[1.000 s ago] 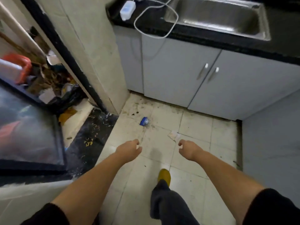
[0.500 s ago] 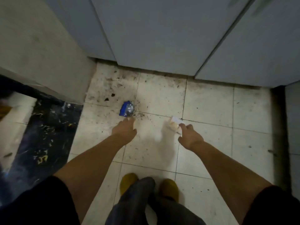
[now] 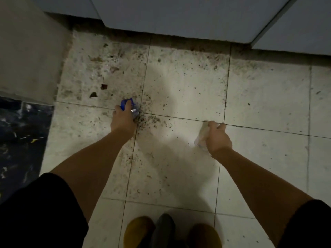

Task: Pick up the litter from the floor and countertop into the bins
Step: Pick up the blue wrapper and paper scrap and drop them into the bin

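I look straight down at a dirty tiled floor. My left hand (image 3: 123, 117) is closed around a crumpled blue and silver wrapper (image 3: 132, 106) at a tile joint; the wrapper sticks out past my fingers. My right hand (image 3: 217, 136) grips a pale, see-through plastic wrapper (image 3: 202, 136) that shows along the hand's left side, low over the floor. No bin is in view.
Grey cabinet doors (image 3: 179, 13) run along the top, a plastered wall corner (image 3: 26, 51) stands at the left, and a dark marble threshold (image 3: 21, 140) lies below it. Small brown scraps (image 3: 103, 86) and crumbs dot the tiles. My yellow slippers (image 3: 138, 231) are at the bottom.
I have bent lower and both hands reached down. The left hand closed on the blue wrapper, and the right hand closed on the pale wrapper it was touching.
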`<action>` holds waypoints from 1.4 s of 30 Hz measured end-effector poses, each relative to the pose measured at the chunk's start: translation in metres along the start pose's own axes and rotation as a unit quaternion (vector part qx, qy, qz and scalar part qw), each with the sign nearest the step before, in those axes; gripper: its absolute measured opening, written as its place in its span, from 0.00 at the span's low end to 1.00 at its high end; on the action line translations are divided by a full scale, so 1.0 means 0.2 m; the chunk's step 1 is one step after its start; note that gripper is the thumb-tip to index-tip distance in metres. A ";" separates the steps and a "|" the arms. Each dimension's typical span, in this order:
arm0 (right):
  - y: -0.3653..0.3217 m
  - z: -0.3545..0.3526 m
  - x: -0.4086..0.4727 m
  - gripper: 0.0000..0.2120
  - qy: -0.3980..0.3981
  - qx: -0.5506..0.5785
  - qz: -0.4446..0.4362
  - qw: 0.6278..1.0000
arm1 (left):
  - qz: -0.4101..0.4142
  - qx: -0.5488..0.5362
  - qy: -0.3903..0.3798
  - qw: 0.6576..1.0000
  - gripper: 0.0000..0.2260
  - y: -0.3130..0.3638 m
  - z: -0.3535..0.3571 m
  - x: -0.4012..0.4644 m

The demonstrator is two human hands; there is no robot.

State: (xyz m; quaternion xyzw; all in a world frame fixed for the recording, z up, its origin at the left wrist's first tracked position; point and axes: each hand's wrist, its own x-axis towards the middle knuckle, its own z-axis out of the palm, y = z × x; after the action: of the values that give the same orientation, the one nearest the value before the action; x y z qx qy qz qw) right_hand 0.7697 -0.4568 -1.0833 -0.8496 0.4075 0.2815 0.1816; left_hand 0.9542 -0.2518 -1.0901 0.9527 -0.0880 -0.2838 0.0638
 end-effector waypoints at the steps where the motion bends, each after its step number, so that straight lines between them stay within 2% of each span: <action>1: -0.01 -0.04 -0.03 0.23 0.003 0.009 -0.005 1.000 | 0.012 -0.015 0.004 1.000 0.29 0.00 -0.03 -0.03; 3: -0.03 -0.15 -0.15 0.18 0.007 0.021 -0.016 1.000 | 0.026 -0.046 -0.008 0.999 0.26 0.01 -0.11 -0.17; 8: -0.14 -0.56 -0.59 0.16 -0.017 0.002 -0.072 0.997 | 0.030 -0.077 -0.068 0.994 0.30 0.05 -0.41 -0.73; 12: -0.28 -0.93 -0.98 0.13 -0.018 -0.007 -0.130 0.991 | 0.024 -0.132 -0.083 0.987 0.29 0.08 -0.78 -1.23; 17: -0.54 -1.31 -1.50 0.13 -0.020 -0.053 -0.218 0.974 | -0.017 -0.195 -0.054 0.979 0.28 0.02 -1.25 -1.80; 22: -0.78 -1.44 -2.06 0.14 -0.059 -0.077 -0.344 0.934 | -0.102 -0.219 0.015 0.970 0.29 -0.20 -1.55 -2.31; 26: -0.90 -1.35 -2.51 0.13 -0.103 -0.091 -0.425 0.895 | -0.194 -0.283 0.057 0.938 0.29 -0.45 -1.61 -2.77; 30: -0.94 -1.12 -2.90 0.08 -0.141 -0.113 -0.465 0.867 | -0.254 -0.318 0.079 0.910 0.27 -0.71 -1.49 -3.24; 35: -0.89 -0.73 -3.36 0.12 -0.171 -0.155 -0.509 0.829 | -0.336 -0.343 0.049 0.876 0.27 -1.06 -1.15 -3.76; 42: -0.77 -0.07 -3.93 0.14 -0.204 -0.174 -0.511 0.817 | -0.377 -0.358 0.027 0.854 0.28 -1.58 -0.64 -4.33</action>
State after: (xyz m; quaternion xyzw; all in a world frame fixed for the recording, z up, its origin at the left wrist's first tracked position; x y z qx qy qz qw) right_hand 0.4958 0.0916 -0.5686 -0.8762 -0.1872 0.3813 0.2277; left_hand 0.3526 0.2418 -0.5801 0.8314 0.3876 -0.2719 0.2908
